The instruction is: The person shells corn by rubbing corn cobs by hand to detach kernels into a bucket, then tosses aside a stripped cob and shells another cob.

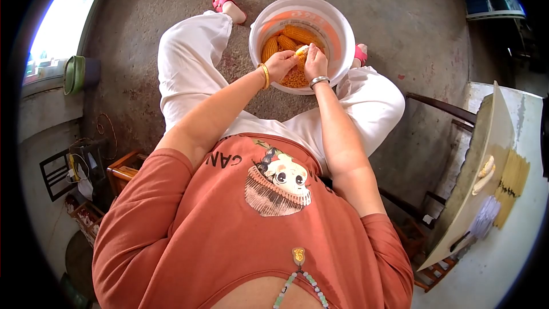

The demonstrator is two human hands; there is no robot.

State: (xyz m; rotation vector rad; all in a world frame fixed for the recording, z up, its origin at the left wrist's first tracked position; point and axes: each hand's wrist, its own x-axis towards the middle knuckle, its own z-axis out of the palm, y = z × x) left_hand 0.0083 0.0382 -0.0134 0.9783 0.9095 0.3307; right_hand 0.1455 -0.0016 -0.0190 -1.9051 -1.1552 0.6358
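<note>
Over a white bucket point(343, 37) between my knees, my left hand point(280, 66) and my right hand point(315, 64) come together around a corn cob point(302, 51). Part of that cob looks pale and stripped, with yellow kernels still on it. Both hands have their fingers closed on it, and they hide much of its length. Inside the bucket lie several whole ears of corn point(298, 35) toward the far side. Loose yellow kernels point(294, 79) cover the near part of the bottom, below my hands.
A board-topped table point(457, 217) stands at my right, bearing pale cobs point(485, 175) and a brush-like bundle point(512, 186). To the left are a green basin point(74, 75) by the window and a wooden piece of furniture point(123, 173). Bare concrete floor point(394, 28) surrounds the bucket.
</note>
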